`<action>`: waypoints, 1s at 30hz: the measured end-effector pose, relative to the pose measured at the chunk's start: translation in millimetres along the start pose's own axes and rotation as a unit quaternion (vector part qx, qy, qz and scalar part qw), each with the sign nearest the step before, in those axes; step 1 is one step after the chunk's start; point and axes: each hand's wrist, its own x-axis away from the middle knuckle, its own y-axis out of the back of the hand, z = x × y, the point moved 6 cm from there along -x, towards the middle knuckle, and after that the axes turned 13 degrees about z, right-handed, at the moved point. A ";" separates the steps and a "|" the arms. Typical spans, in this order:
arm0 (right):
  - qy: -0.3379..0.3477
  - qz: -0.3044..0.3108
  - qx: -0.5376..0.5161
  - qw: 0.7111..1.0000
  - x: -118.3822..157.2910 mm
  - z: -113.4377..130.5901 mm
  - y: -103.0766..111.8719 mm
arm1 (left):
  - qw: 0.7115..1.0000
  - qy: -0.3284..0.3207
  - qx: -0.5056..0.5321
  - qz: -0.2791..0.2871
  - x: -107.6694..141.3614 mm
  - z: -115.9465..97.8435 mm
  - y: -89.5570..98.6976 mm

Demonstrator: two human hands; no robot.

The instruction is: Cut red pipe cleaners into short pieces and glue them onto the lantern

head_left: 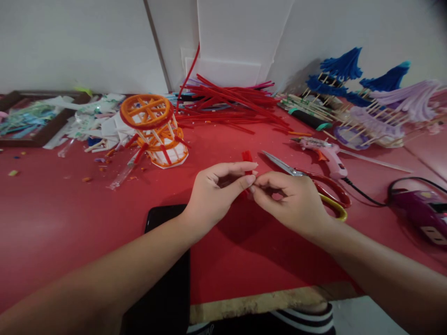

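Over the red table, my left hand pinches a short bunch of red pipe cleaner pieces, whose tops stick up above the fingers. My right hand meets it fingertip to fingertip, its thumb and forefinger closed at the bunch's lower part. What lies between the right fingertips is hidden. Close beyond the right hand lie scissors with red and yellow handles, blades pointing away to the left. A round orange pipe cleaner frame with wooden sticks and red stubs stands to the left of my hands.
A black phone lies under my left forearm. Loose red pipe cleaners pile at the back. On the right are a pink glue gun, its cord, a purple device and blue-roofed models. Scraps fill a brown tray at left.
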 end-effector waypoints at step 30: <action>-0.246 0.167 0.250 0.921 50.0 -90.2 79.9 | 0.988 -0.003 -0.131 0.079 3.6 -5.5 -9.7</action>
